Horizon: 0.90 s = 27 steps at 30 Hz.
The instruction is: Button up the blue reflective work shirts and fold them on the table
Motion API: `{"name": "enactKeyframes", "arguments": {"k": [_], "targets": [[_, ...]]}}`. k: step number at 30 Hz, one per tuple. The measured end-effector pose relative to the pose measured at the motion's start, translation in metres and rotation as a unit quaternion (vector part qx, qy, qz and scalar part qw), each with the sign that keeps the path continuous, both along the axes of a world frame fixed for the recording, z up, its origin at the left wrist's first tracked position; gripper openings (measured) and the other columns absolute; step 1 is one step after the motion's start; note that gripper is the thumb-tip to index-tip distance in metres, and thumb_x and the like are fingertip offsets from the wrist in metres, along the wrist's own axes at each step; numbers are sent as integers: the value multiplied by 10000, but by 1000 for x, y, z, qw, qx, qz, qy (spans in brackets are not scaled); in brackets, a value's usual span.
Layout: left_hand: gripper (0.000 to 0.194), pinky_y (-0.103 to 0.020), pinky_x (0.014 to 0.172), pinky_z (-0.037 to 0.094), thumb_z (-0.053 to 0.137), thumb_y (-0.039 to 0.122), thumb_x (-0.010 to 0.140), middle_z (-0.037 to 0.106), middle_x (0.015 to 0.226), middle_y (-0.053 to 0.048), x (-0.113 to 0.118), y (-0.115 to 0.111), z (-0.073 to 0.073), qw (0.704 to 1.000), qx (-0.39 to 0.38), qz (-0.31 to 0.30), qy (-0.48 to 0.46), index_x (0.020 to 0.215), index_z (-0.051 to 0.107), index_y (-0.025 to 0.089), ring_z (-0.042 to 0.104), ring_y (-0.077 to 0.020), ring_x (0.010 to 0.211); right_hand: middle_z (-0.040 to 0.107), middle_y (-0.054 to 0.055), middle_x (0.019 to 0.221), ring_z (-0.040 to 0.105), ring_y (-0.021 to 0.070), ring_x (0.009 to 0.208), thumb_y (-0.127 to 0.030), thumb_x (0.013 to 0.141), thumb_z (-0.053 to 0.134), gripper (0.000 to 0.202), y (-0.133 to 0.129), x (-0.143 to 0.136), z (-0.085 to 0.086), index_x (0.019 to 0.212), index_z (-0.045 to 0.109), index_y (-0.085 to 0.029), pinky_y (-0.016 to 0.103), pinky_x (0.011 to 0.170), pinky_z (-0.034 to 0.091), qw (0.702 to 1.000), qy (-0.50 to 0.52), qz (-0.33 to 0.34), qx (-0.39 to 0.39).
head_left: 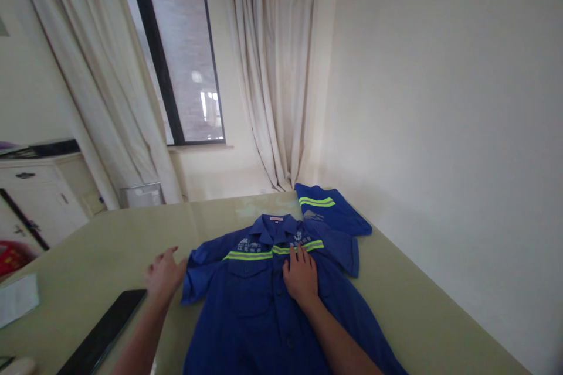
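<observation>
A blue short-sleeved work shirt (pixel 248 290) with yellow-green reflective strips lies front up on the table, collar away from me. My right hand (pixel 301 272) rests on its chest beside the button line, fingers stretched out over the strip. Just off the sleeve on the left, my left hand (pixel 165 272) is held with its fingers apart and nothing in it. Whether its thumb touches the sleeve I cannot tell. The shirt's lower part runs out of view at the bottom.
A second blue garment (pixel 343 217) lies folded at the table's far right corner. On the left are a long black flat object (pixel 105 331) and a white paper (pixel 17 300). The pale green table (pixel 132 234) adjoins the wall on the right. Curtains (pixel 275 70) hang behind.
</observation>
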State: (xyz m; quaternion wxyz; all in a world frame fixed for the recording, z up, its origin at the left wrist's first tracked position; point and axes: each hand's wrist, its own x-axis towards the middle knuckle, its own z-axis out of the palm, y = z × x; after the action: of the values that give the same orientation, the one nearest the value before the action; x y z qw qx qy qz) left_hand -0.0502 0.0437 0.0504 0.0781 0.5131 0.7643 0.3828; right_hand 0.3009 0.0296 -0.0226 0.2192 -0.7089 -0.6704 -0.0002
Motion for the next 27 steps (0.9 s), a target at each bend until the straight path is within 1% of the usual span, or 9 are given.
{"name": "enactKeyframes", "arguments": {"k": [3,5,8,10,13,18,20,23,27], "targets": [[505,-484,1150,380,410,366,949,624,1393,-162,45,-7,-27,985,-7,-115,129,1372,575,146,547,-292,1326,489,175,1534,426,333,1421,-274,924,482,529,10,-9,-2,1430,568,-147,485,1158,297,999,40,7,21],[581,-470,1195,315,412,501,965,510,1542,-101,77,-13,-48,959,-31,-208,189,1469,502,225,447,-274,1431,516,172,1512,441,356,1405,-264,903,508,511,19,-12,-3,1396,593,-155,514,1155,301,995,89,27,44],[713,-533,1232,212,403,642,943,397,1621,-100,99,-16,-73,940,-89,-230,236,1533,430,243,302,-309,1521,605,141,1423,516,356,1331,-283,900,530,456,29,-11,0,1334,624,-179,507,1114,371,988,134,48,63],[726,-534,1241,192,376,658,947,384,1628,-94,92,-12,-82,933,-106,-240,247,1540,421,242,295,-304,1526,637,116,1375,552,308,1291,-285,936,489,420,34,-7,5,1322,618,-185,437,1099,405,987,138,46,74],[683,-484,1247,218,354,609,966,379,1633,-80,62,-3,-88,937,-72,-229,253,1514,463,215,311,-284,1520,633,109,1353,541,252,1289,-274,989,393,406,36,9,13,1326,594,-170,345,1122,381,984,144,28,105],[636,-450,1219,305,240,479,1002,497,1554,-111,26,-5,-95,950,-71,-185,243,1456,524,137,420,-267,1460,491,219,1468,420,366,1376,-302,947,482,513,28,80,15,1421,500,-105,487,1128,311,983,115,-82,119],[619,-451,1220,301,259,457,997,502,1551,-109,26,-11,-96,946,-77,-180,259,1446,539,136,424,-273,1457,595,210,1330,535,346,1248,-304,946,503,433,25,112,15,1328,596,-123,440,1032,389,994,37,-94,49],[588,-483,1236,245,313,442,984,458,1586,-85,36,-18,-93,939,-64,-169,294,1470,527,190,373,-284,1488,699,124,1053,642,252,998,-254,964,483,259,28,148,22,989,734,-193,329,895,432,999,-2,-52,8],[620,-600,1218,202,331,485,973,355,1642,-70,43,-15,-84,932,-131,-167,292,1543,418,259,290,-333,1524,682,164,1075,630,264,1026,-183,993,365,358,36,180,37,1031,721,-172,354,894,405,995,-7,-93,33]]}}
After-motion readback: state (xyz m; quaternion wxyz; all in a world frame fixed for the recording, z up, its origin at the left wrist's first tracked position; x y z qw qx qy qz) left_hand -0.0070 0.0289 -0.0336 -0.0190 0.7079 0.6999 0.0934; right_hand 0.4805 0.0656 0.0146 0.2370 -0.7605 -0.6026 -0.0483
